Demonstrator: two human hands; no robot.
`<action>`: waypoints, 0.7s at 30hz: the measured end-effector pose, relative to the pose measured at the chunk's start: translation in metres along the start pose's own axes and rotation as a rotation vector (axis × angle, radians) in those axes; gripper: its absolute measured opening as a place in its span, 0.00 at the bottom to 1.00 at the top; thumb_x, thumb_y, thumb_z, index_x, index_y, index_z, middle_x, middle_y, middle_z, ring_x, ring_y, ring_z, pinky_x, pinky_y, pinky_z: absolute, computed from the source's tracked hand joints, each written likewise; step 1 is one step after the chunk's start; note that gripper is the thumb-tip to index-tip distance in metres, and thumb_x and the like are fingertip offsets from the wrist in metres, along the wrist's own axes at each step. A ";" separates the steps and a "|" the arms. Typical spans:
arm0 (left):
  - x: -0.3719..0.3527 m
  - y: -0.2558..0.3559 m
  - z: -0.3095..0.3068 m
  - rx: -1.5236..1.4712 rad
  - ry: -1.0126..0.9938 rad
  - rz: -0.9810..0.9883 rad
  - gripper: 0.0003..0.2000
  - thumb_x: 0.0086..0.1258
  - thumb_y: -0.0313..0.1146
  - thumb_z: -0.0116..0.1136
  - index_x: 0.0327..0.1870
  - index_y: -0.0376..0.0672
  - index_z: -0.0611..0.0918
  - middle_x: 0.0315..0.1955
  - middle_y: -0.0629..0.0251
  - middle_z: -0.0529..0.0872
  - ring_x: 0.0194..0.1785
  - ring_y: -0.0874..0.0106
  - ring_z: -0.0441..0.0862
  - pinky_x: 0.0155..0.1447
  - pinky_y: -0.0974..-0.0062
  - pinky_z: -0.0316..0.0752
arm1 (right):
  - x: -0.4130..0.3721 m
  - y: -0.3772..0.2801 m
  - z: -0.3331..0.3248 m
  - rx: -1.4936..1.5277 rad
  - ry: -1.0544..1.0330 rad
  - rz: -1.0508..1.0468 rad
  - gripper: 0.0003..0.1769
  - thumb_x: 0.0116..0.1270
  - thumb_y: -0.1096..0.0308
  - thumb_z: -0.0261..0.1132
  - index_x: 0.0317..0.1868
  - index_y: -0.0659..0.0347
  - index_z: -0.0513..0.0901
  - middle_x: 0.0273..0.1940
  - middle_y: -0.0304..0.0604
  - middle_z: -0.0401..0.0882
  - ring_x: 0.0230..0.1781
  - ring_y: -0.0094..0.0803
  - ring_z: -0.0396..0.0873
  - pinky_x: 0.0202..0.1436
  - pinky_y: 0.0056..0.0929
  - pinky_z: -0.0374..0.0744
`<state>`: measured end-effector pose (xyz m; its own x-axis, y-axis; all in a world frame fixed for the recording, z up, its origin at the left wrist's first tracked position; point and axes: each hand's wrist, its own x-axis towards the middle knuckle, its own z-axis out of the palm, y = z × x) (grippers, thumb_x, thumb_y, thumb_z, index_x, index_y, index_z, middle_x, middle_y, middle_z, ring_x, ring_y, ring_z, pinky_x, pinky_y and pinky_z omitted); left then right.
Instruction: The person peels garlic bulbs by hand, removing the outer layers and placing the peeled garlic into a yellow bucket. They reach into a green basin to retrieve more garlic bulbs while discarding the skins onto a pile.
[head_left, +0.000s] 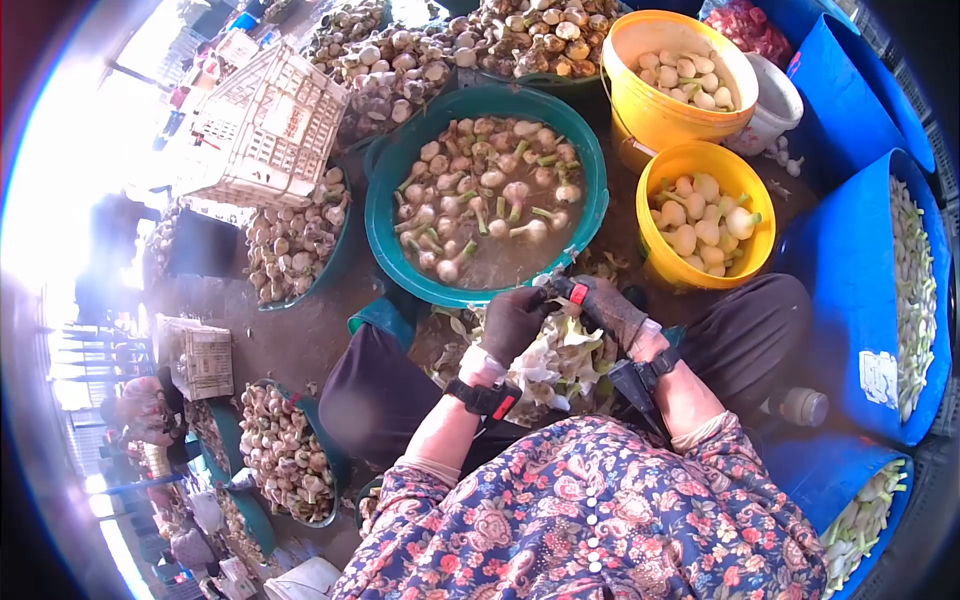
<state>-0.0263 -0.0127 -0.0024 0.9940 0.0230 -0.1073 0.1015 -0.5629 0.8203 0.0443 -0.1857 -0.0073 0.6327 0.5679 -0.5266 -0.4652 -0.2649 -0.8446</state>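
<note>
My left hand (513, 324) and my right hand (608, 308), both in dark gloves, meet just beyond my lap at the near rim of a green basin (380, 220). Their fingers are bent together around something small that the gloves mostly hide. A red band circles a finger of the right glove. Garlic bulbs (490, 178) with short green stems lie in murky water in the basin. Below my hands is a heap of pale garlic skins (560, 365). To the right of the basin, a yellow bucket (688, 274) holds peeled white bulbs.
Behind it stands a larger yellow bucket (640, 118) of peeled bulbs. Blue barrels (835, 310) lie along the right, some filled with stemmed garlic. Unpeeled garlic (390, 75) is heaped at the back. A white crate (270, 130) sits at left. Other people (150, 410) are at far left.
</note>
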 end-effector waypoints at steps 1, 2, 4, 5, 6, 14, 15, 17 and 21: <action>-0.001 -0.007 0.005 -0.185 -0.010 -0.101 0.13 0.62 0.31 0.63 0.47 0.39 0.82 0.31 0.65 0.86 0.31 0.81 0.77 0.38 0.78 0.75 | -0.002 -0.002 0.000 -0.082 -0.020 -0.085 0.22 0.63 0.47 0.61 0.43 0.58 0.80 0.28 0.33 0.76 0.27 0.19 0.72 0.28 0.18 0.70; 0.000 -0.010 0.007 -0.370 -0.017 -0.201 0.13 0.63 0.31 0.62 0.47 0.37 0.82 0.31 0.66 0.85 0.31 0.80 0.77 0.39 0.79 0.76 | 0.002 -0.002 0.001 -0.128 -0.057 -0.244 0.21 0.60 0.56 0.66 0.47 0.63 0.79 0.38 0.37 0.79 0.38 0.20 0.74 0.42 0.22 0.74; -0.001 -0.014 0.008 -0.707 -0.040 -0.350 0.12 0.65 0.30 0.60 0.47 0.36 0.81 0.34 0.68 0.84 0.34 0.79 0.78 0.42 0.79 0.76 | -0.002 -0.001 -0.005 -0.110 -0.126 -0.348 0.22 0.57 0.61 0.69 0.49 0.64 0.78 0.42 0.39 0.79 0.42 0.23 0.75 0.48 0.24 0.73; -0.003 -0.014 0.007 -0.860 -0.058 -0.397 0.12 0.67 0.30 0.58 0.48 0.35 0.80 0.37 0.67 0.83 0.37 0.78 0.78 0.44 0.79 0.76 | -0.008 -0.010 -0.005 -0.103 -0.160 -0.403 0.23 0.55 0.63 0.71 0.50 0.64 0.78 0.43 0.40 0.79 0.44 0.25 0.75 0.51 0.24 0.73; -0.004 -0.013 0.005 -1.012 -0.076 -0.441 0.12 0.68 0.30 0.56 0.49 0.35 0.79 0.39 0.67 0.83 0.40 0.77 0.78 0.47 0.79 0.76 | -0.008 -0.010 -0.007 -0.061 -0.190 -0.424 0.25 0.55 0.70 0.71 0.53 0.64 0.75 0.46 0.39 0.78 0.46 0.25 0.74 0.53 0.24 0.72; -0.018 -0.009 0.026 -1.017 0.100 -0.186 0.11 0.73 0.34 0.49 0.48 0.38 0.79 0.41 0.68 0.82 0.45 0.77 0.77 0.53 0.81 0.71 | 0.022 0.040 0.013 0.921 -0.175 -0.334 0.16 0.63 0.68 0.62 0.51 0.62 0.76 0.45 0.41 0.77 0.47 0.33 0.76 0.54 0.29 0.75; -0.022 -0.002 0.019 -1.131 0.001 -0.274 0.11 0.73 0.35 0.51 0.47 0.39 0.79 0.40 0.68 0.82 0.44 0.78 0.77 0.51 0.81 0.71 | 0.029 0.046 0.013 1.035 -0.194 -0.271 0.16 0.63 0.67 0.62 0.50 0.62 0.76 0.45 0.42 0.77 0.48 0.34 0.76 0.53 0.30 0.76; -0.031 0.021 0.010 -0.851 -0.161 -0.253 0.12 0.69 0.38 0.57 0.44 0.38 0.81 0.36 0.72 0.83 0.38 0.81 0.77 0.46 0.81 0.73 | 0.041 0.053 0.009 1.261 -0.227 -0.139 0.15 0.63 0.66 0.62 0.50 0.61 0.77 0.45 0.43 0.77 0.48 0.34 0.76 0.52 0.32 0.77; -0.035 0.056 -0.011 -0.362 -0.572 -0.292 0.16 0.63 0.36 0.64 0.46 0.36 0.80 0.35 0.67 0.84 0.41 0.79 0.79 0.45 0.78 0.74 | 0.030 0.041 0.001 1.237 -0.138 -0.112 0.16 0.64 0.67 0.62 0.52 0.61 0.77 0.45 0.43 0.78 0.48 0.32 0.76 0.53 0.32 0.77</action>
<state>-0.0550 -0.0359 0.0533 0.7570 -0.3603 -0.5452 0.4647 -0.2897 0.8367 0.0431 -0.1786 -0.0579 0.6714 0.6363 -0.3799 -0.7296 0.6576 -0.1878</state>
